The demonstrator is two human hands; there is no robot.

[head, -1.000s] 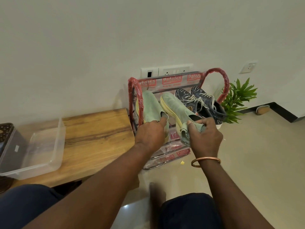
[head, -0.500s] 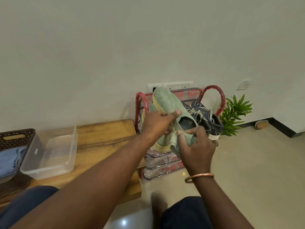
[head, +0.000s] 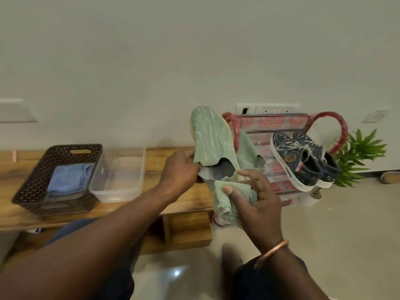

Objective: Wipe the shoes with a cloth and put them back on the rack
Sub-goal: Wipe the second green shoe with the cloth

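My left hand (head: 180, 169) grips a pale green slip-on shoe (head: 213, 139) by the edge of its opening and holds it toe-up, off the rack. My right hand (head: 255, 200) holds a light green cloth (head: 225, 195) just below the shoe's heel, thumb pressed on the cloth. The second green shoe (head: 249, 152) stays on the red shoe rack (head: 337, 126) behind the lifted one. A pair of dark blue lace-up sneakers (head: 303, 156) sits on the rack's right side.
A wooden bench (head: 168, 152) runs along the wall at left. On it stand a dark perforated basket (head: 58, 178) with blue cloths and a clear plastic tub (head: 121, 176). A green plant (head: 359, 156) is right of the rack. Pale floor lies below.
My left hand has lifted one green shoe off the rack and brought it up and toward me. My right hand came along with the cloth, and the view has swung left.
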